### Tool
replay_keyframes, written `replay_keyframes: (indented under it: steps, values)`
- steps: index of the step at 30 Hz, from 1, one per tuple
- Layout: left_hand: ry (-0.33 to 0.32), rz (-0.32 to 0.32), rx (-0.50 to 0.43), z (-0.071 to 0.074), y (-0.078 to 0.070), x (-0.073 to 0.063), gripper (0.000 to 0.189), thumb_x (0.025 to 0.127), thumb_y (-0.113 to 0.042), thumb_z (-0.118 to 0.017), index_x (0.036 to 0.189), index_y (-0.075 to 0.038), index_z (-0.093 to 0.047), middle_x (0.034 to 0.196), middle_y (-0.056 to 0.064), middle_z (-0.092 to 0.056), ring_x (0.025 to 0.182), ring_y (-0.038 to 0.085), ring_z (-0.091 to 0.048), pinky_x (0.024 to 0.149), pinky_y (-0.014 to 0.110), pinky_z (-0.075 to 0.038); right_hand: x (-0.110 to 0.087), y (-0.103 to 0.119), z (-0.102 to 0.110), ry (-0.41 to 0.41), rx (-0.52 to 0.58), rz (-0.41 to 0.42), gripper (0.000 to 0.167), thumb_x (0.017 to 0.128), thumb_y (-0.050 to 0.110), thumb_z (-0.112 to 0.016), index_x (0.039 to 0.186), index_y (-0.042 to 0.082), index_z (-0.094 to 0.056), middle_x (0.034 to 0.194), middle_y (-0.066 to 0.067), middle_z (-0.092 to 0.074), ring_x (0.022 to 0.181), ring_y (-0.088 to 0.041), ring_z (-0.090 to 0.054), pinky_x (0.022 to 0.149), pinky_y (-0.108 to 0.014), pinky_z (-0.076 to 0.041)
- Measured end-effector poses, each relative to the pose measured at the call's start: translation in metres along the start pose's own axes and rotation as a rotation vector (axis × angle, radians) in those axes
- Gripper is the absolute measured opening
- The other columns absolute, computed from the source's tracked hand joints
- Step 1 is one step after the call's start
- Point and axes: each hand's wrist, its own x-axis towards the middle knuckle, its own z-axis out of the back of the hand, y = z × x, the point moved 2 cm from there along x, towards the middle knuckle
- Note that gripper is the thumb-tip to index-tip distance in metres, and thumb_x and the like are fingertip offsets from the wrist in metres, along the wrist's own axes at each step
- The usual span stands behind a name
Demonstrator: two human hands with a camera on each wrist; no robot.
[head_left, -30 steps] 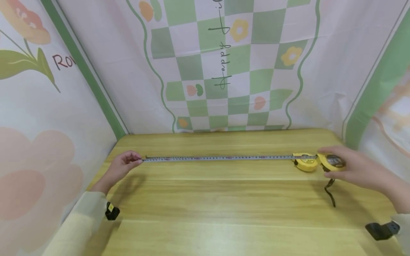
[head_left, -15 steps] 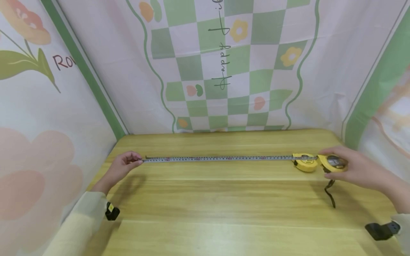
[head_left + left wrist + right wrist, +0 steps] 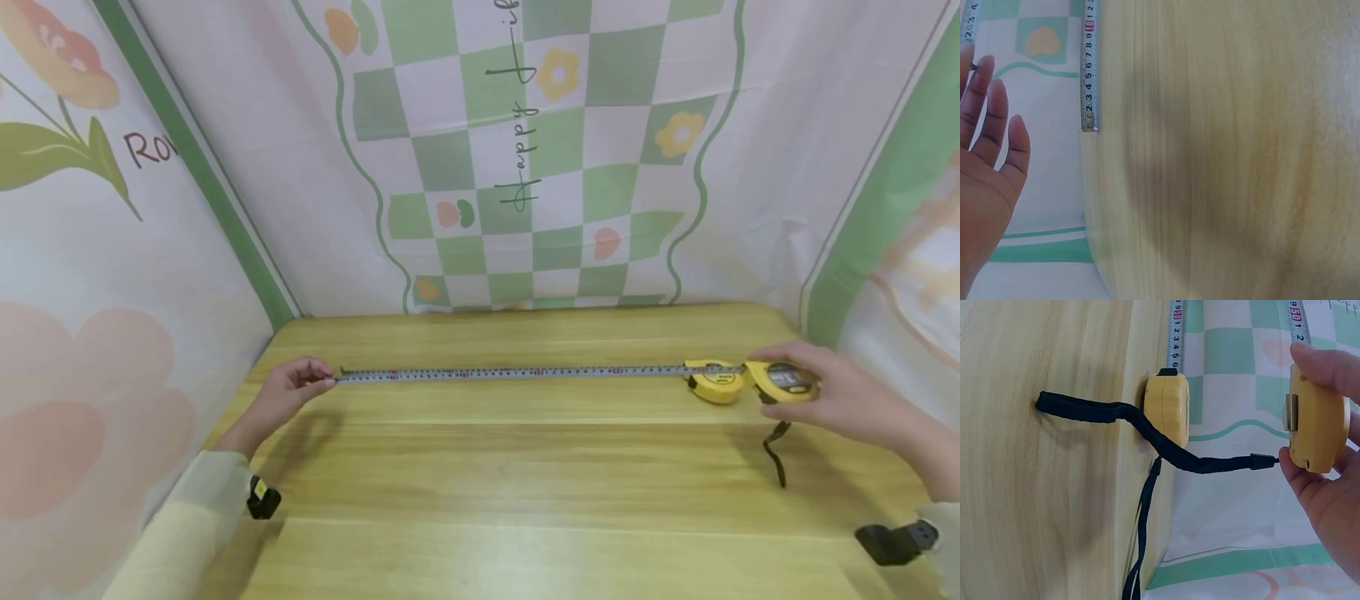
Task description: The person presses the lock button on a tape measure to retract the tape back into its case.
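Note:
In the head view my left hand (image 3: 281, 398) pinches the free end of a steel tape blade (image 3: 510, 374) between thumb and finger. My right hand (image 3: 840, 400) grips the yellow case of that tape measure (image 3: 786, 382), and the blade runs straight between both hands over the table. A second yellow tape measure (image 3: 1167, 406) rests on the table beside it, its own blade (image 3: 1089, 75) drawn out along the table's far part. From the held case hangs a black wrist strap (image 3: 1197, 461). The left wrist view shows the last three fingers spread loosely.
The wooden table (image 3: 525, 483) meets a printed cloth (image 3: 525, 167) with green checks at its far edge, and cloth walls rise at both sides. Another black strap (image 3: 1141, 531) belongs to the lying tape measure. Each wrist carries a small black device (image 3: 264, 497).
My right hand and the held case have edged very slightly to the right. My left hand keeps its pinch, and the lying tape measure stays in place.

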Motion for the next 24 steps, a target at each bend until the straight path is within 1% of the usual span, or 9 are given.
replay_keyframes:
  steps: [6, 9, 15, 21, 24]
  values:
    - [0.002, 0.005, 0.001, -0.0013, -0.0004, 0.0004, 0.025, 0.095, -0.019, -0.065, 0.109, 0.002, -0.060, 0.106, 0.023, -0.061, 0.098, 0.045, -0.057, 0.082, 0.048, -0.051, -0.0017, -0.0038, -0.0004, -0.015, 0.036, -0.016, 0.068, 0.071, 0.006, -0.087, 0.129, 0.002, -0.053, 0.121, 0.013, -0.045, 0.089, 0.003, -0.050, 0.060, -0.025, -0.052]
    - [0.005, 0.007, 0.000, -0.0022, -0.0016, 0.0009, 0.026, 0.095, -0.019, -0.065, 0.109, 0.002, -0.060, 0.107, 0.025, -0.061, 0.098, 0.046, -0.057, 0.082, 0.048, -0.051, -0.0021, -0.0039, -0.0006, -0.016, 0.066, -0.024, 0.068, 0.071, 0.005, -0.086, 0.130, 0.001, -0.052, 0.120, 0.020, -0.044, 0.092, 0.005, -0.050, 0.061, -0.025, -0.053]
    - [0.008, 0.008, -0.005, -0.0035, -0.0015, 0.0032, 0.026, 0.095, -0.019, -0.065, 0.110, 0.002, -0.060, 0.109, 0.029, -0.059, 0.098, 0.047, -0.056, 0.081, 0.048, -0.051, -0.0028, -0.0014, 0.0001, -0.009, 0.087, -0.050, 0.067, 0.074, 0.006, -0.084, 0.132, 0.001, -0.050, 0.123, 0.021, -0.042, 0.101, 0.012, -0.043, 0.066, -0.022, -0.052]
    - [0.002, 0.014, -0.003, -0.0037, -0.0009, 0.0040, 0.026, 0.096, -0.020, -0.065, 0.109, 0.001, -0.060, 0.105, 0.021, -0.062, 0.099, 0.046, -0.056, 0.082, 0.048, -0.051, -0.0032, -0.0005, 0.0002, -0.014, 0.074, -0.056, 0.067, 0.073, 0.007, -0.085, 0.131, 0.002, -0.051, 0.123, 0.021, -0.043, 0.102, 0.013, -0.041, 0.068, -0.018, -0.049]
    - [0.001, 0.013, -0.003, -0.0038, -0.0004, 0.0042, 0.026, 0.095, -0.019, -0.065, 0.109, 0.002, -0.060, 0.106, 0.023, -0.062, 0.098, 0.046, -0.056, 0.082, 0.048, -0.051, -0.0031, 0.0002, 0.0001, -0.017, 0.053, -0.066, 0.067, 0.073, 0.009, -0.086, 0.131, 0.003, -0.053, 0.123, 0.019, -0.043, 0.102, 0.014, -0.039, 0.070, -0.015, -0.047]
